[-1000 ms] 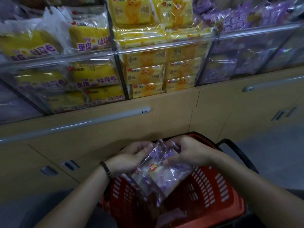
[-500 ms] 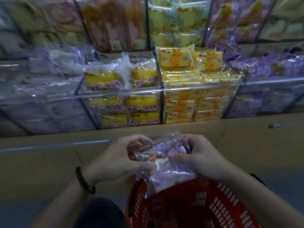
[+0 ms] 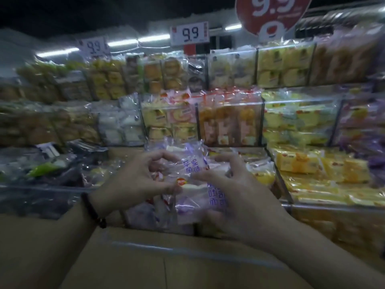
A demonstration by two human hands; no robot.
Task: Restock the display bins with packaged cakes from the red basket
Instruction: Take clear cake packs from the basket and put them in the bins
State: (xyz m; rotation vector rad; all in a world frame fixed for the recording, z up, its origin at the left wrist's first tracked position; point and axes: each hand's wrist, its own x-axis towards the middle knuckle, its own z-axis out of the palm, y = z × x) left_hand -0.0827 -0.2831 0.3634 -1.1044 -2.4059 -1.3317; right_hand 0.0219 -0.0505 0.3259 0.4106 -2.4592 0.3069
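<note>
Behind clear display bins [image 3: 333, 207], white price cards [image 3: 190, 34] and a red sign [image 3: 270, 13] read 9.9. The left hand [image 3: 137, 180] and right hand [image 3: 235, 190] curl their fingers around cake packets [image 3: 193, 184] with purple Chinese writing, held above the front bins.

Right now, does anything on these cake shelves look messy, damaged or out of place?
Nothing looks spilled or torn, though the picture is blurred. The left hand and right hand grip a loose bundle of purple-printed cake packets. The lower left bin looks jumbled: one green pack lies among dark packs.
</note>
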